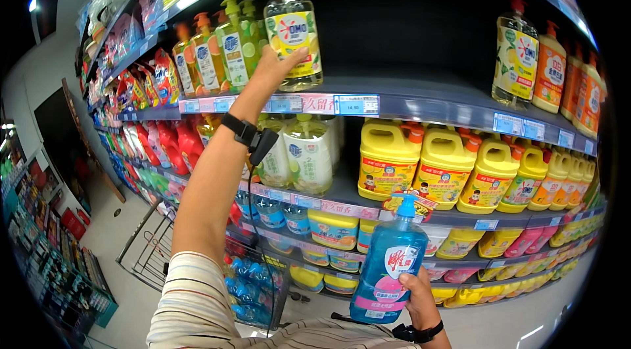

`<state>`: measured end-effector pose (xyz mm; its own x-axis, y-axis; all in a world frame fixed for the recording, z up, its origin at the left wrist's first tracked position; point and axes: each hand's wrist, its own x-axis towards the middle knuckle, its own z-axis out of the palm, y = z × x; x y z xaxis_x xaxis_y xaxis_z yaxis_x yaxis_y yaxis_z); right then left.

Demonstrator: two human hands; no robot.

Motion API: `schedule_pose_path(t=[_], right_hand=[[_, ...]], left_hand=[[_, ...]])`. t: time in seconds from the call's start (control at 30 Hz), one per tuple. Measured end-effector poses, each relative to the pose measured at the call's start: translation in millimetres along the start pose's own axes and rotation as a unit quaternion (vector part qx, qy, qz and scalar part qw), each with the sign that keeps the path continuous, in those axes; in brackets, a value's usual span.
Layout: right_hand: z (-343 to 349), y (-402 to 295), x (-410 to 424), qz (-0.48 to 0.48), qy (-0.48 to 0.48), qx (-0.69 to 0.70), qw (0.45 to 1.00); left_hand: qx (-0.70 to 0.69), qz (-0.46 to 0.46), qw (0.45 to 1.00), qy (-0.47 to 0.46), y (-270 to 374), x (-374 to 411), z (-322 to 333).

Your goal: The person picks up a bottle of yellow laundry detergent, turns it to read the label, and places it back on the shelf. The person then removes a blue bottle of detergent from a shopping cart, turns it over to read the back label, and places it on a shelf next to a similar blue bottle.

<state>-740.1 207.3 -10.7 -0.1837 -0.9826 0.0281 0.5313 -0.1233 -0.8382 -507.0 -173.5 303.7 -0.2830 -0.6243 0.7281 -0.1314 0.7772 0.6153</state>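
My left hand (274, 64) reaches up to the upper shelf and grips a clear OMO pump bottle (294, 8) with a yellow label and red pump. The thumb lies across its front; the other fingers are mostly hidden. Beside it, to the left, stand green pump bottles (231, 48) and orange ones (204, 53). Low in front of my body, my right hand (420, 292) holds a large blue dish-soap bottle (377, 255), slightly tilted, with a blue pump on top. Its thumb presses the label's right edge, and the rest of the hand is partly behind the bottle.
Another OMO bottle (516, 55) stands farther right on the upper shelf (419, 97). Yellow jugs (387, 161) line the shelf below. At lower left, a wire shopping cart (143, 250) stands close by, next to several blue-capped bottles (251, 290). A cable (254, 221) hangs from my left wrist strap.
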Motion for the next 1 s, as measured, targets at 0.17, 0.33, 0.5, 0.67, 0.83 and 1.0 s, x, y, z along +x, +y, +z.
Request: schedule_pose_path(t=[0.17, 0.33, 0.5, 0.67, 0.83, 1.0], right_hand=[[2, 7, 6, 0.005, -0.005, -0.002, 1.0], [10, 9, 5, 0.011, -0.007, -0.001, 1.0], [4, 10, -2, 0.006, -0.016, -0.005, 1.0], [5, 6, -6, 0.022, -0.029, -0.006, 0.999], [2, 4, -13, 0.029, -0.033, -0.006, 0.999], [-2, 2, -19, 0.035, -0.026, -0.006, 0.999]], left_hand=[[-0.038, 0.015, 0.997, -0.058, 17, 1, 19], [-0.102, 0.041, 0.985, -0.13, 32, 5, 54], [-0.061, 0.017, 0.991, -0.117, 55, 6, 105], [-0.034, -0.005, 0.978, -0.204, 96, -6, 121], [0.006, -0.032, 0.975, -0.222, 117, -4, 152], [0.013, -0.007, 0.965, -0.262, 141, -3, 189]])
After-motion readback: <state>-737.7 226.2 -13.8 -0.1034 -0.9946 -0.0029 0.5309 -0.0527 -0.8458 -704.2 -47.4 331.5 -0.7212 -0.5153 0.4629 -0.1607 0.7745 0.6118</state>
